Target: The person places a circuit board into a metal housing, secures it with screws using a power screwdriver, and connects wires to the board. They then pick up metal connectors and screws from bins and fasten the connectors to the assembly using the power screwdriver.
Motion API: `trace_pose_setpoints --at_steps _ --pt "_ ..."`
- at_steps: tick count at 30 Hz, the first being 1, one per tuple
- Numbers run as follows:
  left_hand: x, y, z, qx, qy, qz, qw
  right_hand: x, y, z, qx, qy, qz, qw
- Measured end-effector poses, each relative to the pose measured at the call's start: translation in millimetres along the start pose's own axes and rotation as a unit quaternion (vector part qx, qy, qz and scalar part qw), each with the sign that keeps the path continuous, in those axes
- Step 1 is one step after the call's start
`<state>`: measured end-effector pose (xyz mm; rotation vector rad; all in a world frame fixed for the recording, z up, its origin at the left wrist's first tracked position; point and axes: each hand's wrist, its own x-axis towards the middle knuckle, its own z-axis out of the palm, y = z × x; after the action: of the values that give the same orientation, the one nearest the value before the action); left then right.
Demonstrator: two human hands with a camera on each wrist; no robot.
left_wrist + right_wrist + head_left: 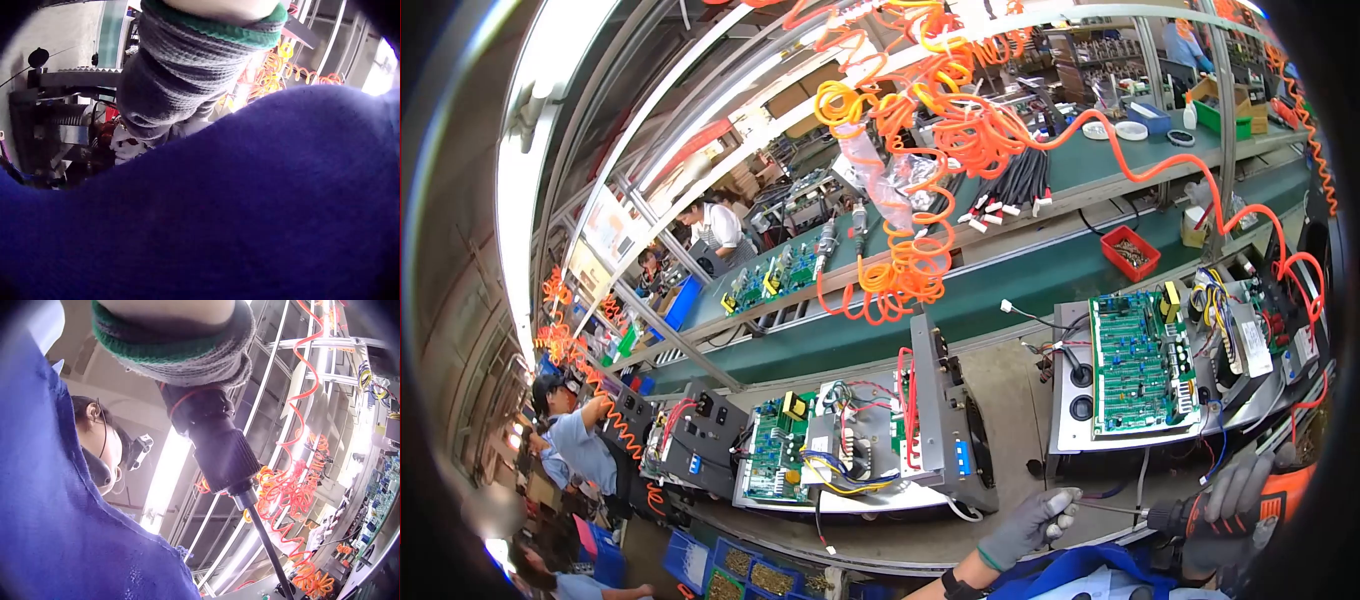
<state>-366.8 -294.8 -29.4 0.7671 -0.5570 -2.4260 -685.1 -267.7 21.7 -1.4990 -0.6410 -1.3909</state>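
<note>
My right hand (1235, 492), in a grey glove, grips an orange and black power drill (1282, 497). Its long thin bit (1112, 508) points left across my front. In the right wrist view the black chuck (225, 456) and the bit (267, 540) stand out below the glove cuff. My left hand (1028, 530), gloved too, has its fingers curled at the bit's tip; anything small between them is hidden. Both hands are at the bench's near edge, below an open chassis with a green circuit board (1142, 365). Blue cloth hides most of the left wrist view.
Another open chassis (840, 450) with a board and wires stands left of centre. Behind runs a green conveyor (1000, 325) with a red tray of screws (1130, 252). Orange coiled hoses (900, 270) hang overhead. Blue bins (690, 557) sit below left. Other people are farther left.
</note>
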Motion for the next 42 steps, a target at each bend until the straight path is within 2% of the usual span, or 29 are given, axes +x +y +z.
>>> trace_pose_setpoints --at_steps 2,3,4,5,6,7,8,9,10,12,16,17,18,20,21,24,26,28,33,35,36,38,39,41,42 --pt "0.1 -1.5 -1.1 -0.005 -0.008 -0.008 1.000 10.6 -7.4 14.5 -0.109 0.121 0.015 0.987" --pt "-1.4 -0.5 2.9 0.001 0.013 -0.009 1.000 28.5 3.9 31.2 -0.109 0.128 0.014 0.986" --pt "-3.2 -0.2 4.6 0.007 0.034 -0.010 0.999 63.8 28.0 57.3 -0.131 0.281 -0.055 0.949" --pt "-4.3 0.5 1.9 0.006 0.038 -0.017 0.999 89.8 39.9 72.9 -0.151 0.426 -0.121 0.884" --pt "-3.5 -1.8 -1.5 0.003 0.034 -0.029 0.999 101.2 29.3 73.8 -0.154 0.439 -0.117 0.877" --pt "-3.5 -1.1 -3.1 0.004 0.026 -0.033 0.999 115.8 17.1 72.0 -0.124 0.416 0.038 0.900" --pt "-3.4 -0.6 -2.4 0.003 0.028 -0.038 0.999 127.2 14.7 72.1 -0.089 0.382 0.190 0.900" --pt "-3.6 0.5 -1.1 -0.015 0.022 -0.043 0.999 137.0 33.7 77.5 -0.182 0.419 0.105 0.884" --pt "-3.5 2.5 0.2 -0.033 0.016 -0.046 0.998 114.3 39.2 73.0 -0.182 0.421 0.103 0.883" --pt "-3.2 6.4 3.7 -0.011 0.039 -0.053 0.998 57.6 44.5 69.4 -0.132 0.480 -0.072 0.864" --pt "2.6 4.9 -13.4 0.009 0.084 -0.058 0.995 46.1 48.9 46.8 -0.149 0.489 -0.068 0.857" --pt "6.4 1.5 -23.3 -0.037 0.013 -0.051 0.998 46.1 50.4 42.5 -0.153 0.491 -0.067 0.855" --pt "7.1 1.4 -26.3 -0.034 0.012 -0.039 0.999 47.4 51.2 36.9 -0.157 0.491 -0.066 0.854" --pt "11.0 11.2 -23.8 -0.054 0.021 -0.069 0.996 51.6 54.6 24.9 -0.163 0.487 -0.066 0.855" --pt "5.3 12.4 -6.8 -0.006 0.098 0.003 0.995 53.6 56.7 20.1 -0.166 0.485 -0.065 0.856" --pt "-0.7 29.7 14.8 0.005 0.120 0.021 0.993 61.3 63.2 13.1 -0.171 0.483 -0.055 0.857" --pt "-8.2 30.4 13.8 -0.007 0.104 0.059 0.993 67.3 66.7 13.1 -0.176 0.481 -0.045 0.858" --pt "-17.3 31.0 15.2 0.013 0.111 0.067 0.991 73.5 68.4 15.3 -0.186 0.479 -0.030 0.857" --pt "-25.6 8.2 -4.1 -0.052 0.056 0.096 0.992 87.5 62.2 42.9 -0.219 0.476 0.015 0.852" --pt "-30.3 3.7 -3.7 -0.039 0.061 0.103 0.992 90.6 68.9 47.9 -0.248 0.486 -0.011 0.838" --pt "-31.1 -0.6 -9.5 -0.047 0.058 0.109 0.991 109.4 73.9 53.0 -0.250 0.480 -0.004 0.841" --pt "-29.0 -9.8 -25.8 -0.050 0.042 0.084 0.994 143.9 83.1 60.0 -0.152 0.298 -0.015 0.942" --pt "-24.9 -13.1 -27.8 -0.061 0.037 0.089 0.993 126.6 79.4 56.4 -0.152 0.292 -0.004 0.944" --pt "-15.4 -17.1 -27.9 -0.041 0.056 0.062 0.996 71.7 62.1 38.6 -0.232 0.392 0.081 0.887" --pt "-13.2 -21.4 -31.6 -0.057 0.050 0.066 0.995 73.3 62.5 39.8 -0.236 0.385 0.096 0.887"
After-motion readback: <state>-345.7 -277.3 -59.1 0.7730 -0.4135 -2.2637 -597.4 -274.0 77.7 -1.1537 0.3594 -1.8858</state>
